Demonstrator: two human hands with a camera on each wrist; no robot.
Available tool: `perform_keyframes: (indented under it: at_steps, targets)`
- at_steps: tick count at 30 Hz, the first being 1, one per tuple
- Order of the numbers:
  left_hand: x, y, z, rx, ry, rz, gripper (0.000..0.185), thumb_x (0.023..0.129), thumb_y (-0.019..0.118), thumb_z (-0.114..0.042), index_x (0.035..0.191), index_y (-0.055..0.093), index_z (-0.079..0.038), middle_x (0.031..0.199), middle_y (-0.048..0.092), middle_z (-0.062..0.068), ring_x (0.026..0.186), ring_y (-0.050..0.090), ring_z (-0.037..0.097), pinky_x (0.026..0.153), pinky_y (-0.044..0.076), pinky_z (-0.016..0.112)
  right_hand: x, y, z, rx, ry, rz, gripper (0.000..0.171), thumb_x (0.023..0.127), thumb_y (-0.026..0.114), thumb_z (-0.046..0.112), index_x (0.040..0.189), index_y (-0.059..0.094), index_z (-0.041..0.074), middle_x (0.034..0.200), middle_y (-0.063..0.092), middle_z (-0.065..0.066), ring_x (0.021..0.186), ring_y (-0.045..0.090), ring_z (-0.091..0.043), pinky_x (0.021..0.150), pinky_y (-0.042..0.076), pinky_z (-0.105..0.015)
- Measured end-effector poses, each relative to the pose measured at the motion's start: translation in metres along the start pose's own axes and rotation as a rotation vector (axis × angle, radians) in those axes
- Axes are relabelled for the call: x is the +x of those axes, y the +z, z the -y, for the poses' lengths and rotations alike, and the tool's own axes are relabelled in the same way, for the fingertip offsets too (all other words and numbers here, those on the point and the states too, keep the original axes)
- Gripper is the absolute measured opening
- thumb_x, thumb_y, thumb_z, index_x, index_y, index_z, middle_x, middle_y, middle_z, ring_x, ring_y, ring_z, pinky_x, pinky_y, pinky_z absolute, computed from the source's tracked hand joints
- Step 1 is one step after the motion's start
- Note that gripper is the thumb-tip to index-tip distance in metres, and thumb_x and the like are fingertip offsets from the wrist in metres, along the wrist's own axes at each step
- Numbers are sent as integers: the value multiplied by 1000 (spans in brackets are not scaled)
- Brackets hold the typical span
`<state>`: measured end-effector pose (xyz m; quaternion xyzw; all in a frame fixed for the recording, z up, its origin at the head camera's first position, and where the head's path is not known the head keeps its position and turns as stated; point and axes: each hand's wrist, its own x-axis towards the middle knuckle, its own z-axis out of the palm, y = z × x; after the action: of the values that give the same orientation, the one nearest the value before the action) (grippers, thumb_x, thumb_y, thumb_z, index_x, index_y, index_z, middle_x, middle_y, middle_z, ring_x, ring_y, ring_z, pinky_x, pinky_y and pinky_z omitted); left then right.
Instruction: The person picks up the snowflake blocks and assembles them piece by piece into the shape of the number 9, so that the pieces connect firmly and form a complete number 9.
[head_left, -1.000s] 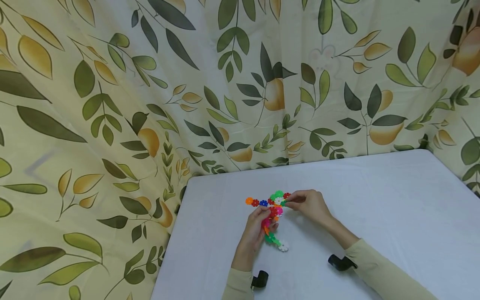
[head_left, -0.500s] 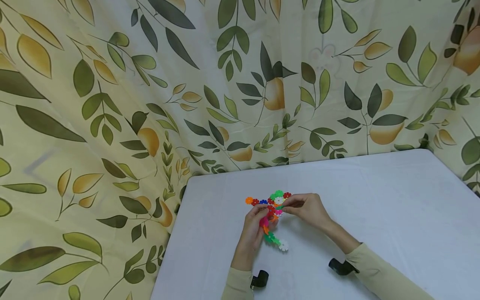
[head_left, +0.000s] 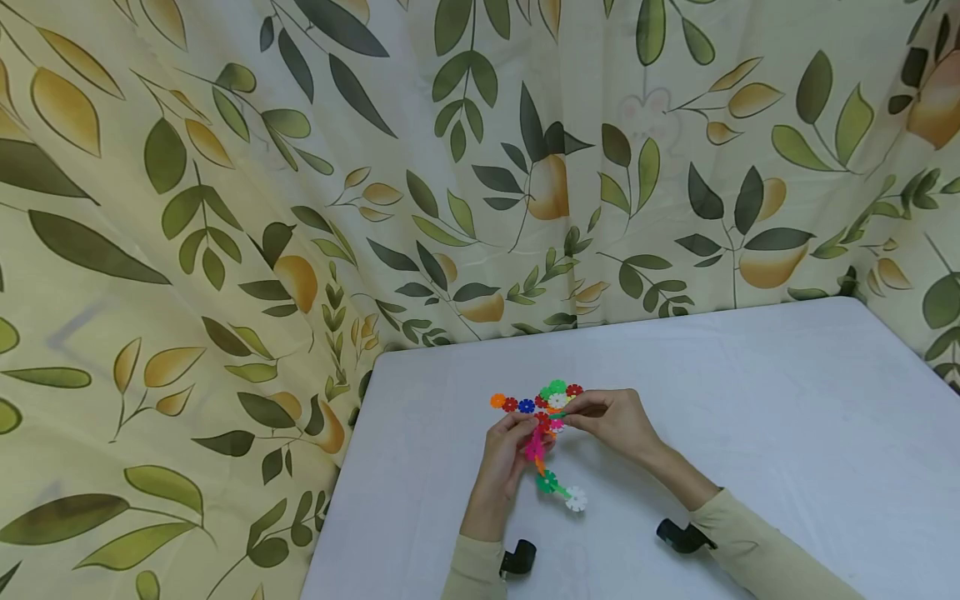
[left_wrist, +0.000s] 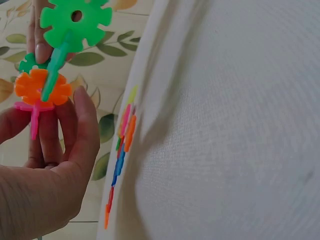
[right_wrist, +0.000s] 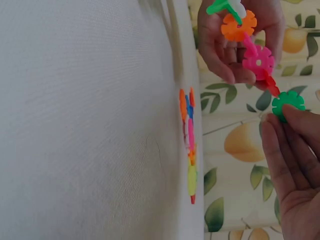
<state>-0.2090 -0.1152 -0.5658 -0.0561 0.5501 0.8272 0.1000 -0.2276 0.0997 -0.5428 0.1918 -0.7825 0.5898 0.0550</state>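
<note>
1. Since a second ago the lower end of the held chain of snowflake discs (head_left: 546, 454) has swung outward: its green and white end discs now hang lower and further toward the person's right, and the right hand (head_left: 611, 419) has drawn in a little toward the left hand (head_left: 504, 457)
2. Left hand: fingers curled round the middle of the held chain, thumb and fingertips pinching the orange and pink discs, as the left wrist view shows (left_wrist: 42, 87)
3. Right hand: fingertips pinch the upper end of the held chain at a green disc (right_wrist: 288, 104), with the rest of the hand only loosely bent
4. The held chain is lifted just above the tabletop (head_left: 750, 400), between the two hands, running from the right hand's fingertips down past the left hand to a white disc (head_left: 576, 499) at its free end
5. Just beyond the held chain, lying flat on the tabletop, is a second cluster of discs (head_left: 536, 398) in orange, red, blue, green and white
6. Behind the tabletop hangs a leaf-patterned curtain (head_left: 300, 167)
</note>
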Motion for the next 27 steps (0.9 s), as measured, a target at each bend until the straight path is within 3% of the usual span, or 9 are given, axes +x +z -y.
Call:
perform_keyframes:
  at_steps: [5, 13, 22, 27]
  targets:
    - [1, -1, -1, 17, -6, -1, 12, 99, 69, -12, 103, 70, -1, 100, 68, 12, 81, 75, 22, 83, 62, 41, 0, -1, -2, 10, -13, 1, 14, 84, 87, 7, 95, 82, 12, 92, 79, -5, 82, 77, -15, 74, 60, -22]
    - [1, -1, -2, 42, -28, -18, 14, 100, 69, -12, 103, 71, 1, 98, 70, 12, 80, 76, 21, 77, 62, 34, 1, 0, -4, 8, -12, 11, 17, 84, 82, -6, 99, 80, 1, 93, 77, -19, 80, 77, -23, 74, 59, -22]
    - [-1, 1, -1, 77, -9, -2, 13, 101, 66, -10, 103, 71, 2, 101, 71, 14, 79, 76, 22, 79, 62, 34, 1, -2, -3, 46, -7, 55, 14, 84, 87, 9, 96, 82, 13, 91, 80, -1, 83, 77, -17, 75, 61, -25]
    - [-2, 1, 2, 86, 8, -8, 12, 100, 67, -9, 99, 72, 2, 101, 72, 16, 78, 77, 23, 79, 62, 36, 0, -1, -4, 37, -1, 55, 13, 83, 88, 12, 95, 83, 14, 89, 80, 1, 81, 77, -14, 74, 61, -26]
